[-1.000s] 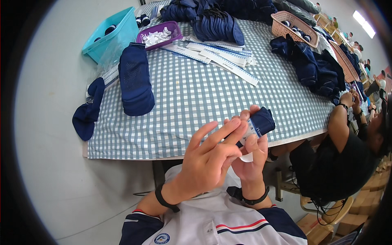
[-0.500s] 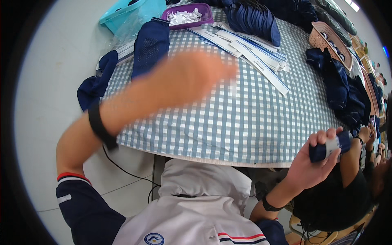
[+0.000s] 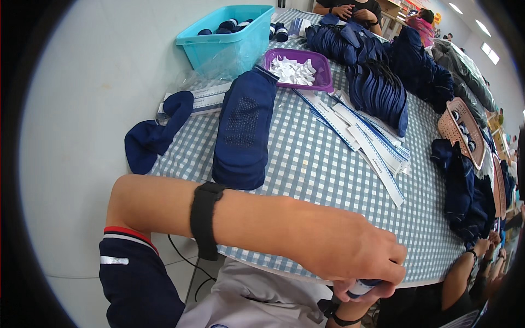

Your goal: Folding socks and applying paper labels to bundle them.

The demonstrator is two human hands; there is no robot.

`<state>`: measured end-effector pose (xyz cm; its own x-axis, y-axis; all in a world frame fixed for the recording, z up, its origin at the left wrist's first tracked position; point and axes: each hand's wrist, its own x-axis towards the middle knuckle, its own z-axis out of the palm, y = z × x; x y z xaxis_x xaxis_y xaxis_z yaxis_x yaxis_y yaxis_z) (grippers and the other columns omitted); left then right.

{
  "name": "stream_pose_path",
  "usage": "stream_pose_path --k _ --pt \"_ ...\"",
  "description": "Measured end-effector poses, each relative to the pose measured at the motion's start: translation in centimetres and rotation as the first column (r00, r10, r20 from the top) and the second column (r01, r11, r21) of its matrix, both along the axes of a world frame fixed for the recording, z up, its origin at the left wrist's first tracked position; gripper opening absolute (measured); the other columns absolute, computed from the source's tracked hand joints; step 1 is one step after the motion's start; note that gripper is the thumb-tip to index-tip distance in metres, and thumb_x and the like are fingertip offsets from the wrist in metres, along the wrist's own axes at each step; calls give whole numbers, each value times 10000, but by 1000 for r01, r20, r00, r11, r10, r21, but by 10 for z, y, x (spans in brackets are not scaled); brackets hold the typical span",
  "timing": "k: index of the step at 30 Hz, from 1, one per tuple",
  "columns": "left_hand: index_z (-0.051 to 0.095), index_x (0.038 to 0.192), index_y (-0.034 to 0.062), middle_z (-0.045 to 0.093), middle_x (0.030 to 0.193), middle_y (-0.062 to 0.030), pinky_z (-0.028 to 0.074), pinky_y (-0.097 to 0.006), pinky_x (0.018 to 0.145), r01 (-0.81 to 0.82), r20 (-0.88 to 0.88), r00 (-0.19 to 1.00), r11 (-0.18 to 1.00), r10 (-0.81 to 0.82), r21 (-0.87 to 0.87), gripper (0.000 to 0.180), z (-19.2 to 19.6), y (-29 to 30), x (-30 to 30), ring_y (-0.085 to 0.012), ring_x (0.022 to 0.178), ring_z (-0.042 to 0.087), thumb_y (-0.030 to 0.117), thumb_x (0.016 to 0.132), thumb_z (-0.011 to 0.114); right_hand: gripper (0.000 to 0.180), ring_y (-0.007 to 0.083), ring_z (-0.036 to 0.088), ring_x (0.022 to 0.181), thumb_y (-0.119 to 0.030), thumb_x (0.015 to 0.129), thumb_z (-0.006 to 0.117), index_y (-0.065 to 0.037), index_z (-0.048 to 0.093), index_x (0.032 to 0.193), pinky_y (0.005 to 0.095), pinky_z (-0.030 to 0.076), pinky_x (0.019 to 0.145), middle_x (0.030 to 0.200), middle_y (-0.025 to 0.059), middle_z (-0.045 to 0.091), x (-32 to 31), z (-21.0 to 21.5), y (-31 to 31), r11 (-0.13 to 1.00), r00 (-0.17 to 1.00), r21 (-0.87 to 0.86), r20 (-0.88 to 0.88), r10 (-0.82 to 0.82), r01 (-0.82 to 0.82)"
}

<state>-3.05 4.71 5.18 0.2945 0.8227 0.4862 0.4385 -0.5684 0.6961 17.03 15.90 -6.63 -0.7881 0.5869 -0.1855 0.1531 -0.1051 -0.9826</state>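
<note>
At the table's near edge both of my hands meet around a rolled pair of navy socks (image 3: 362, 286) with a pale paper band. My left hand (image 3: 350, 249) reaches across from the left, its fingers bent down over the roll. Under it, my right hand (image 3: 342, 292) grips the roll from below and is mostly covered by the left. Left of centre lies a stack of navy socks (image 3: 243, 131) with dotted soles. One loose sock (image 3: 158, 134) hangs at the table's left edge.
A purple basket (image 3: 324, 81) holds white paper slips, beside a turquoise bin (image 3: 224, 46) of rolled socks. Printed paper strips (image 3: 366, 139) lie mid-table. Sock piles (image 3: 377, 93) and a pink basket (image 3: 445, 117) stand farther right. Co-workers' hands (image 3: 481, 246) are at the right edge.
My left hand has swept from above the table down to the rolled socks. My right hand has brought the roll from the right in toward my body. The view has shifted.
</note>
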Motion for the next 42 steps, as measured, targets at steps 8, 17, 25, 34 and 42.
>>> stream_pose_path --k 8,17,25,34,42 --pt "666 1207 103 671 1249 -91 547 -355 968 -582 -279 669 719 689 381 342 72 -74 -134 -244 1233 612 120 880 765 801 351 601 1148 -553 873 762 58 532 1337 494 531 906 1326 295 528 -33 65 18 723 661 0 -404 632 -691" --pt "365 1476 -74 475 1457 -326 358 -432 1185 -823 -119 -298 -192 947 535 731 26 -175 -268 -424 1414 441 247 927 725 475 190 692 914 -289 819 854 -13 682 1165 347 565 759 1110 129 730 -131 175 22 266 468 589 220 856 -763" --pt "420 1443 32 545 1466 -161 381 -426 1166 -845 -73 145 162 987 510 602 43 -157 -119 -283 1376 505 106 925 717 433 386 688 1066 -265 914 731 46 654 1206 443 521 956 1137 258 705 -355 99 -42 342 756 893 -3 655 -293" --pt "365 1461 27 536 1466 -173 331 -439 1184 -917 -37 148 151 988 368 637 25 -194 -88 -281 1373 498 107 918 688 277 310 703 892 -114 782 829 23 662 955 376 552 817 969 158 711 -322 109 -49 335 818 933 -87 568 -134" --pt "430 1391 50 654 1273 -159 491 -394 1034 -904 79 426 427 901 5 696 -8 -133 -53 -277 1236 633 91 818 822 382 140 644 995 -23 916 705 39 548 1259 255 516 897 1062 87 662 -187 188 -20 568 686 758 -228 691 -320"
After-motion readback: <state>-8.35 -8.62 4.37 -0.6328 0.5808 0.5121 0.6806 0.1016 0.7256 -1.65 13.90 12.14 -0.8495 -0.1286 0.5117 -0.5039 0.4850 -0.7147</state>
